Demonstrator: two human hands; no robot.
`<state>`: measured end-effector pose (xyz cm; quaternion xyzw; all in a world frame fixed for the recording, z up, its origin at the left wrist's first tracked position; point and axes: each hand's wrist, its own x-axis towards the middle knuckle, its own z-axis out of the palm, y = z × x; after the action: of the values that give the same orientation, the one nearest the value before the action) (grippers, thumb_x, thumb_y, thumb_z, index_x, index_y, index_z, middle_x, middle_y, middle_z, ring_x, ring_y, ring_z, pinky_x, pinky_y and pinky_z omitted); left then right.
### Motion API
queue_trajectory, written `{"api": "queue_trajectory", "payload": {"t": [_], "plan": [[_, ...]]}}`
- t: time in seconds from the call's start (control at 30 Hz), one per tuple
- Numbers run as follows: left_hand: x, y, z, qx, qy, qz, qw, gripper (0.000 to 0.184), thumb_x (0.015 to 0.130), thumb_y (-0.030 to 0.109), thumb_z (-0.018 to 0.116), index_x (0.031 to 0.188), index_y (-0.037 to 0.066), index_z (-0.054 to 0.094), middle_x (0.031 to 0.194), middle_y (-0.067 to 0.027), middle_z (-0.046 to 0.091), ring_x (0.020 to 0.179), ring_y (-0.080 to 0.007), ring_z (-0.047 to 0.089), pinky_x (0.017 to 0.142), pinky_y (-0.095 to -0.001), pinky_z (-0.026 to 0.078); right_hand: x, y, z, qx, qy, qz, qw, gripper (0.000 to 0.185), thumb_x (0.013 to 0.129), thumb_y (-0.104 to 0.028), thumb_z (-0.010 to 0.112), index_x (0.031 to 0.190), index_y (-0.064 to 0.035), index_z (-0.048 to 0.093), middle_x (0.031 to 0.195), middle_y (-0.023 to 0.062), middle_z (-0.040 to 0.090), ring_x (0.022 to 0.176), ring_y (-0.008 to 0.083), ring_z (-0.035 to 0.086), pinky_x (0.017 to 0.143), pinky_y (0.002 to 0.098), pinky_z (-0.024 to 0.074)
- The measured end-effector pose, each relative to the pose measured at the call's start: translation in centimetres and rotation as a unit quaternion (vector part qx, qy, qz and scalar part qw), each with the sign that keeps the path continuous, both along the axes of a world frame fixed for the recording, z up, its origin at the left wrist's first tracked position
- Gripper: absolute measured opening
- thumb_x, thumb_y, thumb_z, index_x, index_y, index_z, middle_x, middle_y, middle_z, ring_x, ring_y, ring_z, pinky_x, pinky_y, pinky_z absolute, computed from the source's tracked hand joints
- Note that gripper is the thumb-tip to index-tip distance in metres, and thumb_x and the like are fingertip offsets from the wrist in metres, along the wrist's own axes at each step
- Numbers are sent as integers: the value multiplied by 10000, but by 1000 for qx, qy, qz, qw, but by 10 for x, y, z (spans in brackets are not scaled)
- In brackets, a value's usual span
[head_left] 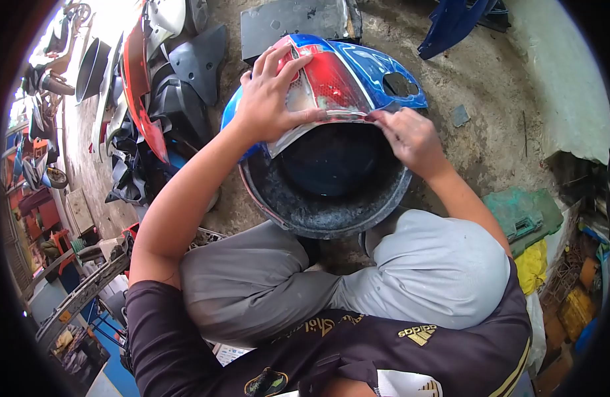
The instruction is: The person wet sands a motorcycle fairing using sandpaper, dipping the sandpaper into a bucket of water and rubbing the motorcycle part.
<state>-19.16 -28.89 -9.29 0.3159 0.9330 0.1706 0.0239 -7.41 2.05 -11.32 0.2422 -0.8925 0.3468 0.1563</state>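
Observation:
A glossy blue, red and white curved panel (334, 76) rests over the far rim of a dark round basin (325, 228), which holds dark liquid. On the panel's left part lies my left hand (268, 96), fingers spread over the top and thumb along the near edge. My right hand (411, 139) is closed in a pinch at the near edge, right of centre; whatever is between its fingertips is too small to make out. An oval hole (399, 85) shows in the panel's right end.
Red, white and black body panels (142, 86) are piled at the left. A grey flat piece (288, 26) lies beyond the basin, a blue part (454, 26) at the upper right. A green case (523, 215) and yellow bag (532, 264) are at the right.

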Motion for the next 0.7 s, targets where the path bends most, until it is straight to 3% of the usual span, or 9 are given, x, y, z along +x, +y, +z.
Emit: {"api": "queue_trajectory", "payload": {"t": [0.07,0.17,0.27,0.7], "plan": [[0,-1,0,-5,-1,3,1000,1110,720,837,814,1626,272,513,1694,-180,399,1605,-455,308,1190,-747,305,-1,-2,-2,6,26,-18,999,263,916,-25,803,1171,-57,751,806,86,669,718,276,666,638,402,550],[0,-1,-2,6,3,-1,1000,1107,723,834,815,1627,274,508,1688,-185,407,1608,-457,303,1189,-762,299,2,-4,-3,24,2,12,1000,301,899,66,785,1187,-13,751,838,132,678,715,328,651,661,440,532],[0,-1,-2,2,3,3,1000,1110,719,833,818,1628,277,506,1684,-185,412,1607,-463,306,1182,-758,306,-2,-6,-2,5,28,-24,999,242,913,-3,783,1148,-46,744,791,88,648,708,280,654,611,413,540],[0,-1,0,0,2,6,1000,1101,726,834,817,1626,282,505,1691,-183,409,1608,-457,309,1194,-731,311,-7,-3,-6,29,31,-17,999,294,890,0,787,1177,-51,755,810,93,666,716,281,669,629,422,549]]}}
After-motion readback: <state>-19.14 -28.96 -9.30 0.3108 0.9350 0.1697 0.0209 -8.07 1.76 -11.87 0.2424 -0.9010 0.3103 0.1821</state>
